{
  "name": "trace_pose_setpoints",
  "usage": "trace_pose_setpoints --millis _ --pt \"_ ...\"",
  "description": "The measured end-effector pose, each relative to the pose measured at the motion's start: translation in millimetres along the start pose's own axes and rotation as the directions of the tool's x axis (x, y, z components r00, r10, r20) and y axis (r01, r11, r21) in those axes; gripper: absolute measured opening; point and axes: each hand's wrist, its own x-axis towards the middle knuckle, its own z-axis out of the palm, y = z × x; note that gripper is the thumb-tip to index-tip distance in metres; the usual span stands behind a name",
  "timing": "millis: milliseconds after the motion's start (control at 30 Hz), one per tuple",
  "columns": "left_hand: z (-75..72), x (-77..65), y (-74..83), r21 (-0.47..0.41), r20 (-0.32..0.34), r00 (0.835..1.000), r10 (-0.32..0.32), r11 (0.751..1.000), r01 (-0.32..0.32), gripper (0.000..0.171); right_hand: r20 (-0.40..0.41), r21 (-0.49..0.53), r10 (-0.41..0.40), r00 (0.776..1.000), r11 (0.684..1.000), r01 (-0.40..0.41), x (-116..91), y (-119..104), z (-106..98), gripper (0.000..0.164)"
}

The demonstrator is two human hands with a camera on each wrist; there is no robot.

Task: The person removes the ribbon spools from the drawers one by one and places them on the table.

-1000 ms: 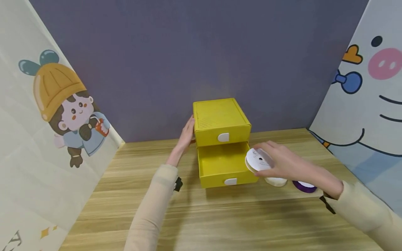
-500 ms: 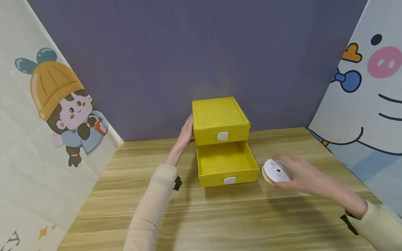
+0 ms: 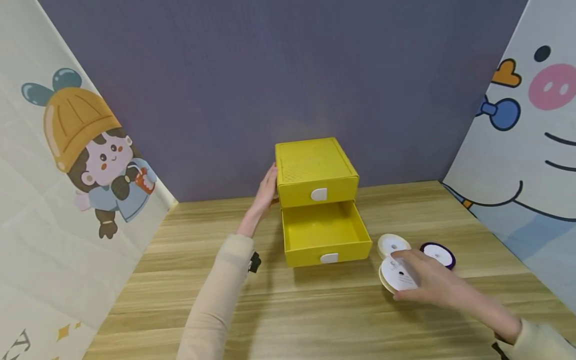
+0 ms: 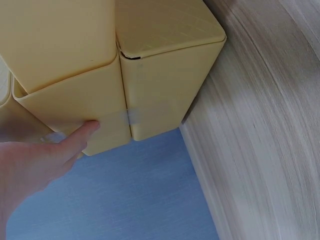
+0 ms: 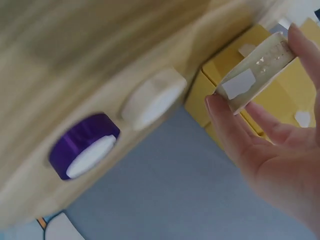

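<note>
My right hand [image 3: 432, 282] grips a ribbon spool [image 3: 399, 274] by its edges, thumb on one side and fingers on the other. Its face is a white disc with a small centre hole; the right wrist view shows cream ribbon with gold marks and a white label. My left hand [image 3: 265, 192] rests along the left side of a yellow two-drawer cabinet [image 3: 310, 160], fingers fairly straight, the fingertip on its wall in the left wrist view. The lower drawer [image 3: 306, 256] is pulled out, with nothing visible inside. The upper drawer is closed.
A cream ribbon spool [image 3: 392, 242] lies on the wooden table just behind the held one, right of the drawer. Beside it lies a purple ribbon spool [image 5: 82, 142]. A dark wall [image 3: 216, 100] stands behind the cabinet, and printed panels flank the table.
My right hand has carried the spool from the open drawer's right edge to the right, then nearer to me. Both lying spools now show again. The left hand keeps its place.
</note>
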Motion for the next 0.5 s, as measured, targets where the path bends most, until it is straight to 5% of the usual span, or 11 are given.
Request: trace_pose_setpoints --millis 500 --pt "-0.5 -0.2 0.8 0.04 -0.01 1.0 0.022 0.999 -0.021 0.062 0.007 0.02 0.027 1.0 0.999 -0.027 -11 6 27 0.081"
